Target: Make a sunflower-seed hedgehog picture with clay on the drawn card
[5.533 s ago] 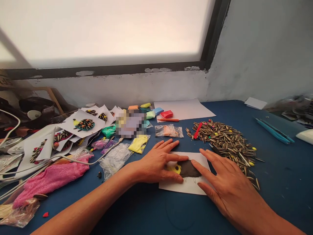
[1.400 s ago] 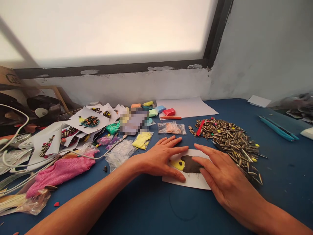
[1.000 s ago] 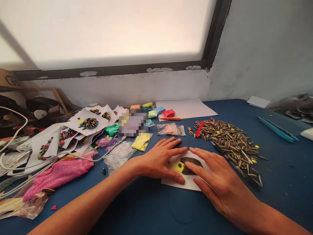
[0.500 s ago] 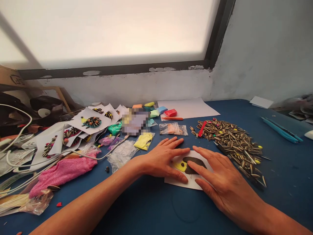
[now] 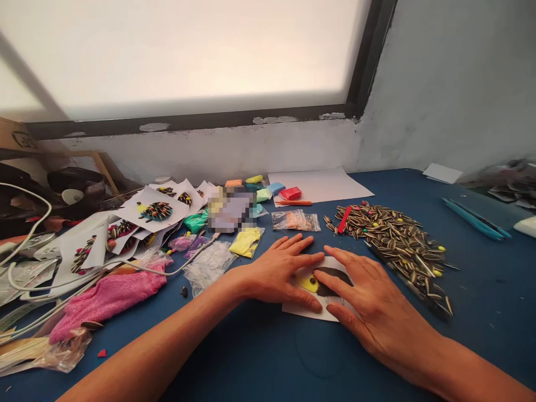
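Note:
A small white paper card [image 5: 307, 310] lies on the blue table, bearing a flat dark clay body [image 5: 334, 285] and a yellow clay head [image 5: 309, 283] with a dark dot on it. Thin pen lines show below the body. My left hand [image 5: 280, 273] is spread flat over the card's left edge, thumb and fingers apart, holding it down. My right hand [image 5: 364, 290] rests over the card's right side with fingers apart, its index fingertip on the dark clay near the yellow part. Part of the clay body is hidden under the right fingers.
To the right lies a heap of striped sunflower seeds [image 5: 393, 240] with tweezers [image 5: 419, 279] along its edge. Finished seed-and-clay cards [image 5: 154, 209], clay packets [image 5: 247, 241], a pink cloth [image 5: 111, 293] and a white cable [image 5: 167, 270] crowd the left. A blue tool [image 5: 475, 218] lies far right.
My right hand has shifted slightly left and up across the card, its index fingertip moving toward the upper left of the dark clay. My left hand stays in place.

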Demonstrator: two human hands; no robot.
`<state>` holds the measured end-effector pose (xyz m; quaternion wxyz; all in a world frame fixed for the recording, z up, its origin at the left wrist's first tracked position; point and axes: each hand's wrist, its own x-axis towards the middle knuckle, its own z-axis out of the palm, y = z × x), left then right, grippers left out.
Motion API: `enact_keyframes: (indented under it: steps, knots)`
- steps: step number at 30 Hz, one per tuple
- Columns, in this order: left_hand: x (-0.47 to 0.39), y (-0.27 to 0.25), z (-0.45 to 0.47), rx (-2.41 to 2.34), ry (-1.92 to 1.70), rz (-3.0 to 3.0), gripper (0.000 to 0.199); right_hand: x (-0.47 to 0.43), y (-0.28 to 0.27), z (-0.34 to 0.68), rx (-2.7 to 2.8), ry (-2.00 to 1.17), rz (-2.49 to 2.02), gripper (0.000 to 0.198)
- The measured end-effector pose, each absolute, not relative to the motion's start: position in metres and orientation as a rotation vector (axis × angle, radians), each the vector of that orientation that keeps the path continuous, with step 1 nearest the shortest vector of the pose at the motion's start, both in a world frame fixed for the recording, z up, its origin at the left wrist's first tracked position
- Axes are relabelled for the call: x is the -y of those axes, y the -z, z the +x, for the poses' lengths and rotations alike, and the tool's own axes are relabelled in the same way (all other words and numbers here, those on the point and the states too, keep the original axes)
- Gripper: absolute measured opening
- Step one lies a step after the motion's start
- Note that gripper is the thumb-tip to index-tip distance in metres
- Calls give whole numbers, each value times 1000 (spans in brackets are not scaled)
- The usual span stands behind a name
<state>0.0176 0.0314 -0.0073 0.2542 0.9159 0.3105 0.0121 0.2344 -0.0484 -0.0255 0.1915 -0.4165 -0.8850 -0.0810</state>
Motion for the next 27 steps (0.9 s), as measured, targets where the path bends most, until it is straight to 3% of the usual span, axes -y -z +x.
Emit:
enact_keyframes:
  steps: [27]
  knots:
    - [-32, 5, 17, -850, -12, 2472, 91, 61, 25, 252, 2430, 390, -1145, 35]
